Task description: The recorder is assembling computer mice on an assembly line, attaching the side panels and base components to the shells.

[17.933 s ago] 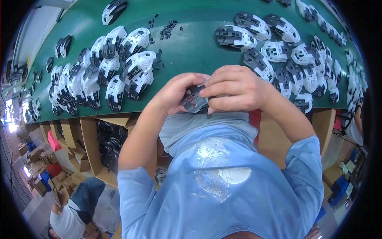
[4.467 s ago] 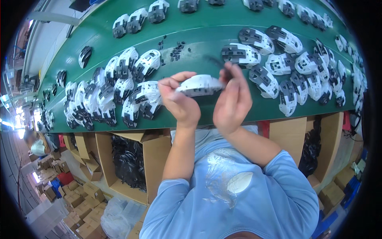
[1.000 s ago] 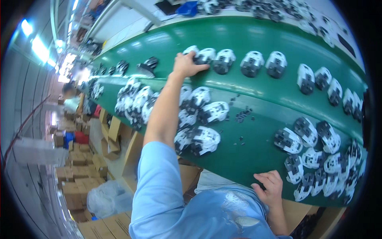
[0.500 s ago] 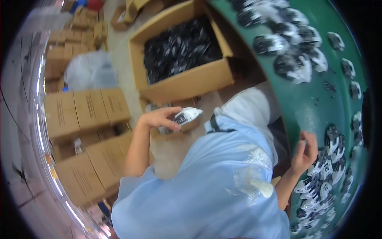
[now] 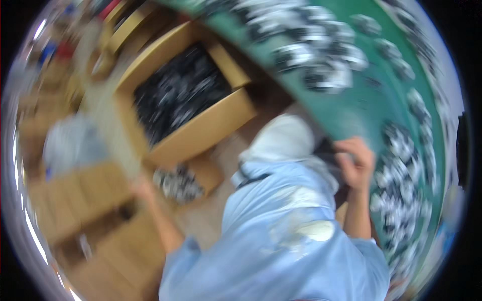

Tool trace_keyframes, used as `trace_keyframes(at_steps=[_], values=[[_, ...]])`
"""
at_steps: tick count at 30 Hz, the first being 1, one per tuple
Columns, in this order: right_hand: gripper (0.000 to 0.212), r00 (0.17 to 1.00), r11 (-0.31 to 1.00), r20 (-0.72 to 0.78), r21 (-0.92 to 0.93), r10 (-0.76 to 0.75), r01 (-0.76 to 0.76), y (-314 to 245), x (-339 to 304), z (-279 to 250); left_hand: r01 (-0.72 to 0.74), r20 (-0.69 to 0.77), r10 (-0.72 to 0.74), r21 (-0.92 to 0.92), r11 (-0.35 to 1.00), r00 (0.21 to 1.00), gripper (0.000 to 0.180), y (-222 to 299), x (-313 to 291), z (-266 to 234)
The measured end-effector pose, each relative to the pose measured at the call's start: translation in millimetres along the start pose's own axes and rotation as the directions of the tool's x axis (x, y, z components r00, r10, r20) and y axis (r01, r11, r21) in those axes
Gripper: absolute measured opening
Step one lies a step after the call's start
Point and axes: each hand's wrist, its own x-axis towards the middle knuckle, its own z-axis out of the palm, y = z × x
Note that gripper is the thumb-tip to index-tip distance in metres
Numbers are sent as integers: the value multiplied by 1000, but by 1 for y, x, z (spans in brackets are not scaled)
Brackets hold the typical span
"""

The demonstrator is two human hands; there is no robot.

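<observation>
My left hand point(image 5: 142, 186) is stretched out to the left, smeared by motion. Its fingers cannot be made out, and no part shows in it. Beside it stands a small carton point(image 5: 207, 175) with a heap of black-and-white plastic parts point(image 5: 179, 183) inside. At the near edge of the green table point(image 5: 321, 118), my right hand point(image 5: 358, 163) has bent fingers, with a gap between thumb and forefinger. Nothing shows in that gap. Just right of it lies a pile of black-and-white plastic shells point(image 5: 401, 185), blurred.
A big open carton point(image 5: 206, 131) holds many glossy black pieces point(image 5: 181, 90). More shells point(image 5: 321, 55) are heaped at the table's far end, and others line its right side. Closed cartons point(image 5: 80, 193) are stacked at left, below a clear plastic bag point(image 5: 75, 143).
My left hand has swung down and left; the white-and-black part it held no longer shows. My right hand has stayed by the table edge. The whole view has turned and blurred.
</observation>
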Motion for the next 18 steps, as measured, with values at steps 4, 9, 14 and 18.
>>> trace_keyframes(at_steps=[4, 9, 14, 18], values=[[19, 995, 992, -29, 86, 93, -90, 20, -19, 5, -485, 12, 498, -203, 851, 867, 50, 340, -17, 37], [19, 967, 983, -195, 115, 162, -142, 46, -44, 2, -738, 260, 965, -659, 148, -38, 68, 642, -165, 175], [21, 979, 999, -201, 21, 36, -32, 48, -42, 4, -905, 564, 826, -356, 232, -10, 110, 799, -293, 323], [22, 965, 1000, -260, 13, 12, -9, 51, -45, 12, -911, 650, 758, -277, 306, 57, 109, 835, -338, 372]])
